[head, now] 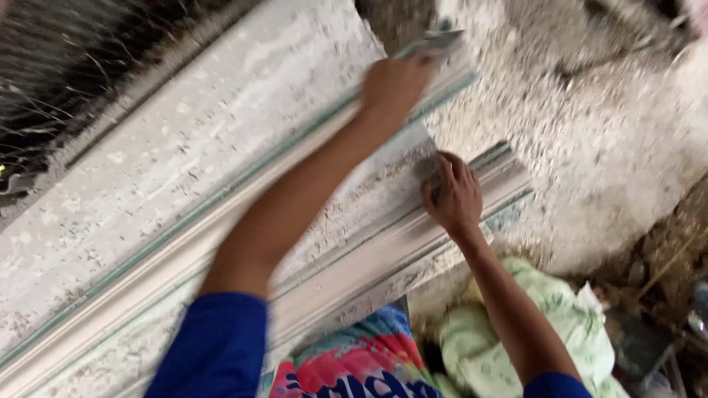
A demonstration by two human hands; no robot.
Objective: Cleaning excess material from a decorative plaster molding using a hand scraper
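Plaster work on a long moulded cornice strip, lying diagonally from lower left to upper right across a rough, plaster-caked slab. Left hand far up the strip near its upper end, fingers closed around a flat metal scraper blade laid against the plaster there. Right hand lower down, at the strip's near end, fingers curled and pinched shut on something small and grey pressed to the moulded profile (too blurred to tell whether a rag, a scrap of abrasive or a lump of plaster). Both sleeves blue, arms bare from the elbow.

As to progress, judging only from how things lie: profile already formed along the whole visible length, with clean parallel ridges and a greenish edge line running beside them. Surface still crusty and flaked between the ridges, especially near the right hand, and loose crumbs heaped on the ground beyond the end. Looks like finishing and trimming rather than casting, with the end section under both hands the part not yet cleaned up.

Below the strip, a bright printed sack in pink, red and blue, touching a crumpled pale green cloth just right of it. Dark fibrous matting at upper left.
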